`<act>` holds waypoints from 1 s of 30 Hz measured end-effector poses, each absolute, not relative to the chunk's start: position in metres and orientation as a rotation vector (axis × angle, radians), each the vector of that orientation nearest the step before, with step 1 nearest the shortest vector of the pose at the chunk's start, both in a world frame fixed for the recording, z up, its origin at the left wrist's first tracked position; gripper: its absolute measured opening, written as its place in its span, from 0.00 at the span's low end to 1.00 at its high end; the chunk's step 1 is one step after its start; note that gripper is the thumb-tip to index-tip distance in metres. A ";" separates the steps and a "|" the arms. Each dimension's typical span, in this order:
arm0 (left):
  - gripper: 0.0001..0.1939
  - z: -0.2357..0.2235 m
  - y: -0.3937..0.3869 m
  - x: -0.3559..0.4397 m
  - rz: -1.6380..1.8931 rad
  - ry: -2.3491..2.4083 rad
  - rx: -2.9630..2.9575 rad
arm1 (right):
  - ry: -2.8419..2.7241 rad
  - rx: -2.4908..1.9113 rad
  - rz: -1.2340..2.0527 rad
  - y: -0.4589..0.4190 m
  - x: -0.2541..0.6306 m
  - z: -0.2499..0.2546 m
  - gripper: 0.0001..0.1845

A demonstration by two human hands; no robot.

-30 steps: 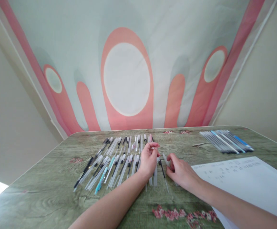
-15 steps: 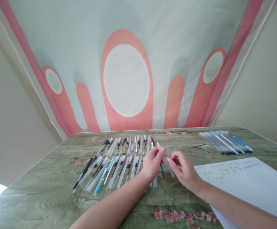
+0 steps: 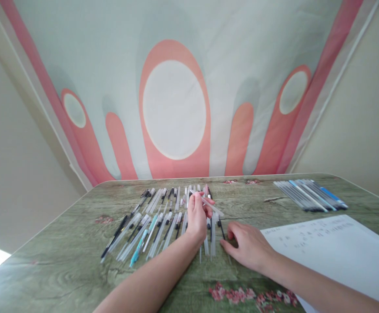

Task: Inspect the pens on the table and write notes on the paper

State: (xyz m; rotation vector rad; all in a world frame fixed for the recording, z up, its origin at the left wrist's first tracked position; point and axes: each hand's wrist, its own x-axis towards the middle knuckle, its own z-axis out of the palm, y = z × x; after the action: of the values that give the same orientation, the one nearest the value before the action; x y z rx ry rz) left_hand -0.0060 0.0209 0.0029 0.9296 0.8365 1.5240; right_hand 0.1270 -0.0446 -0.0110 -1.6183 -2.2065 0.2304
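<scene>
My left hand is closed on a translucent pen barrel, which slants down to the right above the rows of pen parts. My right hand is low over the table, with thumb and forefinger apart. Its fingertips are beside a thin dark pen refill that lies on the tabletop; whether they touch it I cannot tell. Two rows of barrels, refills and caps are laid out left of and under my left hand, including a turquoise pen. My left hand hides part of these rows.
A row of grey and blue pens lies at the back right of the wood-patterned table. In front of it, a white sheet with writing is partly under my right forearm. A patterned backdrop stands behind the table.
My right hand has let go of the lower end of the barrel and moved down to the dark refill. My left hand has shifted left with the barrel, which is now tilted flatter.
</scene>
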 end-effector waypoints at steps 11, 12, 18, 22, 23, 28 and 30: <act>0.18 -0.004 0.026 -0.007 1.515 0.833 0.838 | -2.201 -1.846 0.175 -0.038 0.134 -0.013 0.11; 0.17 -0.006 0.027 -0.007 1.521 0.828 0.818 | -2.192 -1.865 0.199 -0.037 0.135 -0.013 0.11; 0.17 -0.014 0.032 -0.005 1.573 0.799 0.769 | -2.154 -1.916 0.330 -0.031 0.139 -0.015 0.10; 0.18 -0.014 0.032 -0.005 1.559 0.806 0.791 | -2.132 -1.941 0.369 -0.030 0.138 -0.014 0.10; 0.17 -0.014 0.032 -0.005 1.550 0.800 0.795 | -2.120 -1.947 0.374 -0.030 0.138 -0.014 0.10; 0.12 -0.014 0.031 -0.006 1.525 0.799 0.789 | -2.075 -1.915 0.410 -0.026 0.139 -0.016 0.09; 0.12 -0.014 0.030 -0.007 1.529 0.797 0.776 | -2.065 -1.870 0.439 -0.024 0.140 -0.016 0.10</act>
State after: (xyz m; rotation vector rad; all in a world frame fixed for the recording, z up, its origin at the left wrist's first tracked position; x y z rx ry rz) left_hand -0.0065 0.0305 -0.0135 0.7761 0.7967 1.5290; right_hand 0.1402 -0.0241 -0.0164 -1.8697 -2.0655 0.4386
